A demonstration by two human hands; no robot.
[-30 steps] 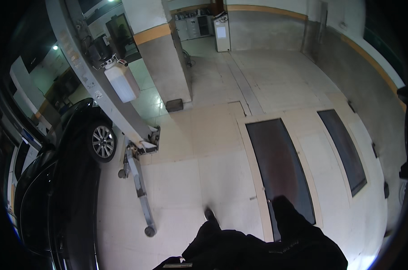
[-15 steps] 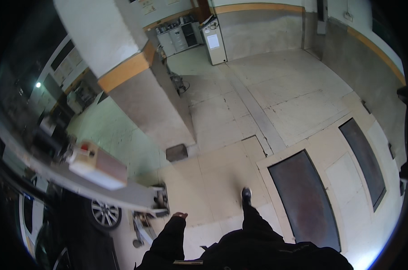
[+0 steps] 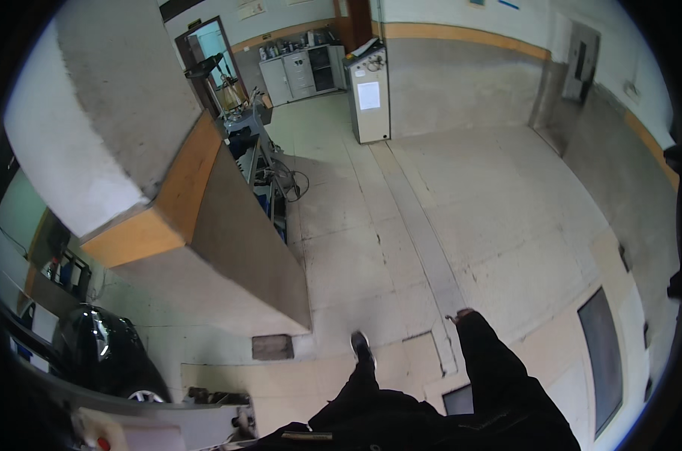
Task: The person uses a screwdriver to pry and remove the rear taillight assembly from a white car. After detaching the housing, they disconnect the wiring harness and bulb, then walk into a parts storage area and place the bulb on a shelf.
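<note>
My right hand [image 3: 463, 313] swings out ahead of my body at the end of a dark sleeve [image 3: 491, 357], above the tiled floor [image 3: 356, 248]. Its fingers look curled. A small greyish bit shows at the fingertips, too small to name. The hand touches no surface around it. My left hand is out of view. A dark shoe [image 3: 362, 347] of mine is on the floor ahead, with the trouser leg behind it.
A thick pillar [image 3: 228, 248] with an orange band stands close at left, a grey block [image 3: 272, 347] at its foot. Beyond it are an equipment cart [image 3: 262, 169] and a pale cabinet [image 3: 369, 98]. A dark car [image 3: 104, 346] is at lower left; a dark floor panel [image 3: 602, 353] lies right.
I have walked forward; the pillar and pale cabinet are nearer. My left hand has gone out of view and my right hand has come in. The other foot is now in front.
</note>
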